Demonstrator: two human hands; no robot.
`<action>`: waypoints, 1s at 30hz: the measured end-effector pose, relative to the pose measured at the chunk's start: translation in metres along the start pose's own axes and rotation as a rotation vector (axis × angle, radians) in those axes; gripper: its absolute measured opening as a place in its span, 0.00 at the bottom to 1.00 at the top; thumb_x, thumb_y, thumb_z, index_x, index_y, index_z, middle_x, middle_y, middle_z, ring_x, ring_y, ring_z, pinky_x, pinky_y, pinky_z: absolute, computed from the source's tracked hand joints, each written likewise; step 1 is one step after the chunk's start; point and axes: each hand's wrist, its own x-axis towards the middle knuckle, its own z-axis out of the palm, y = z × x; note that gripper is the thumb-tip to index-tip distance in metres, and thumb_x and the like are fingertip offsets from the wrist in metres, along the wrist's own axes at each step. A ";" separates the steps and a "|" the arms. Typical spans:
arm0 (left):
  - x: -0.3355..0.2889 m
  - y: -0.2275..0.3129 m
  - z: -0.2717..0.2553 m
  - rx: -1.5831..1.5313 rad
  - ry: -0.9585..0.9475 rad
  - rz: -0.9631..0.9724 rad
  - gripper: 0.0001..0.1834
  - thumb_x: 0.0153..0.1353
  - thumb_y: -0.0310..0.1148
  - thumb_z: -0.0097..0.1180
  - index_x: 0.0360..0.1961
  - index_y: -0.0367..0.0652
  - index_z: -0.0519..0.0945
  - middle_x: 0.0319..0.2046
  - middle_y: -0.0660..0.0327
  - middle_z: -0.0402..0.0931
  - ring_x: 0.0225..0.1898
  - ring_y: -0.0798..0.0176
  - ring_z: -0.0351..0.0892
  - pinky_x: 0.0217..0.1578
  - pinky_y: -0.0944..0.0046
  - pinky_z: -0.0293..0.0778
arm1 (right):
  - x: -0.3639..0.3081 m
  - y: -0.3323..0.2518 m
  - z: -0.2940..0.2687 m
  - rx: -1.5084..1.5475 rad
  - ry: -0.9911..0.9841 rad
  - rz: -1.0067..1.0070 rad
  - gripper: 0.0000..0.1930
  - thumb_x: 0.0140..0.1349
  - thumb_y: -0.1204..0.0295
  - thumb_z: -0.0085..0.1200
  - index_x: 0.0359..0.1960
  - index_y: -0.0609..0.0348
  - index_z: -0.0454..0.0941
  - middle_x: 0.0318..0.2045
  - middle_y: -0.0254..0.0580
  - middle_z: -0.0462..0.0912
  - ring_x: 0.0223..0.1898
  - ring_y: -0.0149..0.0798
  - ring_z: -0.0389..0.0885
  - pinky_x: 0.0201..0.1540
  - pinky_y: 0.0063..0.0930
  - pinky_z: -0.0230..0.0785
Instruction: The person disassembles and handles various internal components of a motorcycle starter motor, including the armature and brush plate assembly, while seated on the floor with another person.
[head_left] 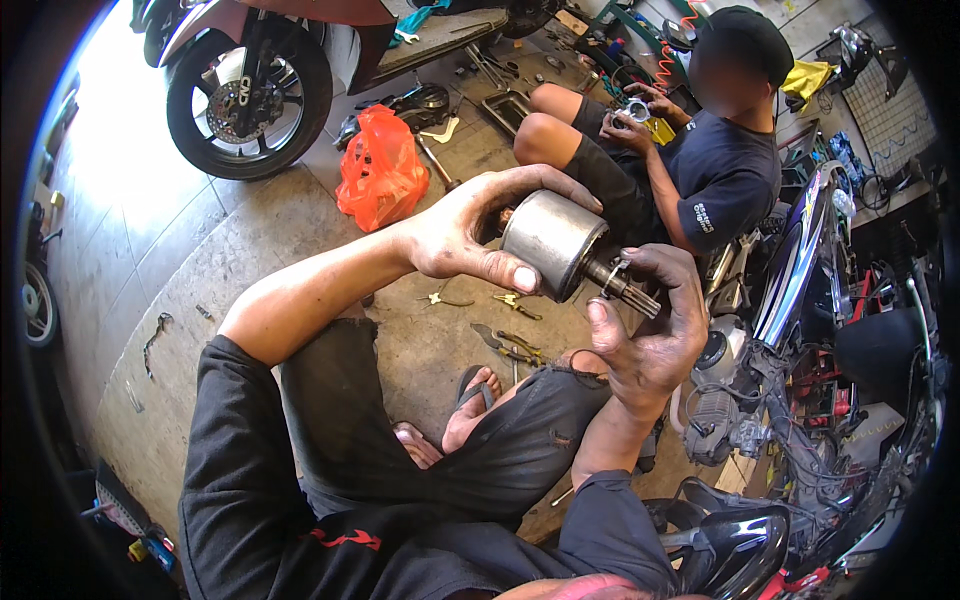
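Note:
In front of me, above my lap, is a starter motor (552,240) with a dull silver cylindrical housing and a toothed shaft pointing right and down. Copper-coloured parts show at its left end. My left hand (462,228) is closed around the housing, thumb below and fingers over the far side. My right hand (655,350) pinches the shaft, with the thumb beneath and the index finger at a small light ring around it. The motor is tilted, and my fingers hide part of its left end.
Several pliers (507,345) lie on the floor beyond my feet. A red plastic bag (382,170) sits near a motorcycle wheel (250,95). Across from me, a seated co-worker (715,165) holds a metal part (632,113). A partly dismantled motorcycle (745,410) stands to my right.

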 end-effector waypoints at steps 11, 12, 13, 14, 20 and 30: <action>-0.001 -0.003 -0.003 -0.016 0.027 0.021 0.53 0.40 0.49 0.79 0.62 0.31 0.66 0.55 0.51 0.73 0.58 0.58 0.74 0.60 0.59 0.68 | -0.003 0.003 -0.003 0.020 0.043 0.012 0.23 0.38 0.71 0.70 0.40 0.61 0.80 0.38 0.43 0.81 0.39 0.36 0.79 0.45 0.29 0.73; -0.001 -0.003 -0.003 -0.020 0.030 0.022 0.53 0.40 0.49 0.79 0.62 0.31 0.66 0.55 0.51 0.72 0.58 0.58 0.74 0.60 0.59 0.68 | -0.002 0.003 -0.003 0.037 0.040 0.004 0.23 0.38 0.72 0.70 0.41 0.61 0.80 0.39 0.43 0.81 0.40 0.36 0.79 0.45 0.29 0.73; -0.001 -0.003 -0.002 -0.024 0.031 0.023 0.53 0.40 0.49 0.79 0.62 0.31 0.66 0.55 0.51 0.72 0.58 0.58 0.74 0.60 0.59 0.68 | -0.001 0.003 -0.002 0.053 0.038 -0.004 0.23 0.39 0.72 0.70 0.41 0.61 0.80 0.39 0.43 0.81 0.40 0.37 0.79 0.45 0.29 0.73; 0.000 -0.003 -0.001 -0.028 0.031 0.024 0.53 0.40 0.49 0.79 0.62 0.31 0.66 0.55 0.51 0.72 0.58 0.58 0.74 0.60 0.59 0.68 | 0.000 0.003 -0.001 0.069 0.035 -0.011 0.23 0.39 0.73 0.70 0.42 0.61 0.80 0.39 0.43 0.81 0.40 0.37 0.80 0.46 0.29 0.73; -0.001 -0.002 0.001 -0.046 0.037 0.011 0.53 0.40 0.49 0.79 0.62 0.31 0.66 0.56 0.51 0.72 0.58 0.58 0.74 0.60 0.59 0.68 | 0.000 0.009 0.006 0.012 -0.026 -0.047 0.24 0.43 0.71 0.74 0.43 0.62 0.79 0.41 0.45 0.80 0.41 0.38 0.80 0.46 0.30 0.74; 0.000 -0.002 -0.001 -0.040 0.061 0.010 0.54 0.39 0.50 0.79 0.62 0.31 0.66 0.55 0.51 0.73 0.57 0.59 0.74 0.60 0.60 0.68 | -0.002 0.007 0.002 0.143 0.027 -0.010 0.21 0.50 0.68 0.73 0.42 0.65 0.79 0.41 0.45 0.80 0.42 0.36 0.80 0.46 0.27 0.73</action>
